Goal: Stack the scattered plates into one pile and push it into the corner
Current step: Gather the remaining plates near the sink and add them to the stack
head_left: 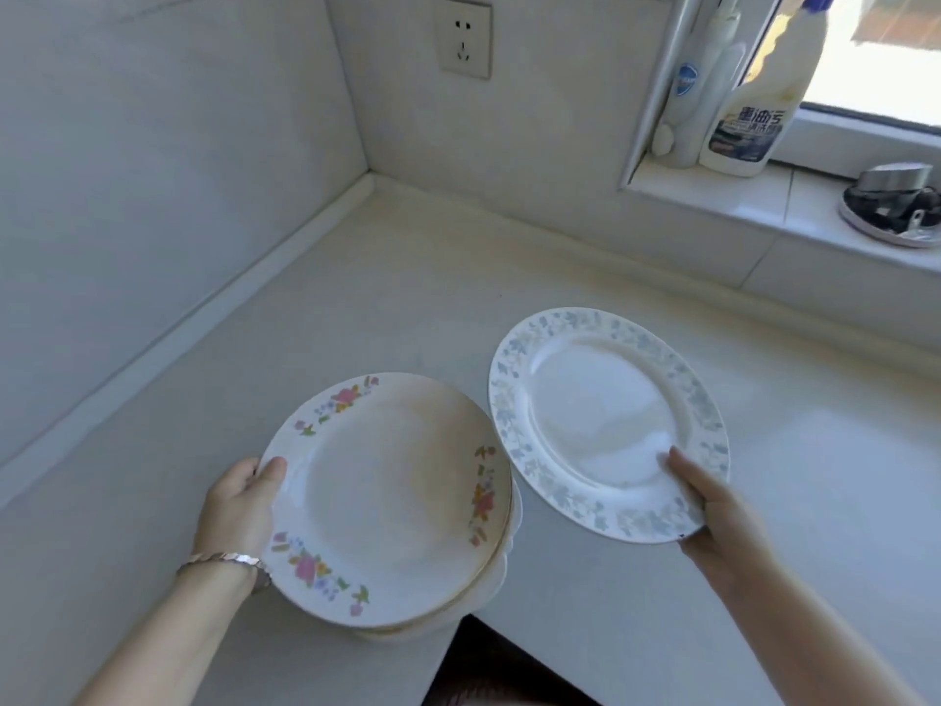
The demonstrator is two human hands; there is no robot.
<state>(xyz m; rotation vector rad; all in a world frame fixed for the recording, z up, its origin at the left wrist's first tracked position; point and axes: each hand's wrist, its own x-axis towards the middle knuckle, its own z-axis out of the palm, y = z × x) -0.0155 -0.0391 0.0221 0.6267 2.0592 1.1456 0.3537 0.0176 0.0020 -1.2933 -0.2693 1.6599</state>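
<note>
A pile of plates rests near the front edge of the white counter; its top plate is white with pink flower sprigs on the rim. My left hand grips the pile's left rim, thumb on top. A single white plate with a pale blue leaf border is held tilted just right of the pile, its left rim close to the pile's right rim. My right hand holds that plate at its lower right rim, thumb on the upper face. The counter's corner lies far back, left of centre.
The white counter runs back to tiled walls with a wall socket. A window sill at the right carries cleaner bottles and a dark metal item. The counter's front edge has a dark gap below it.
</note>
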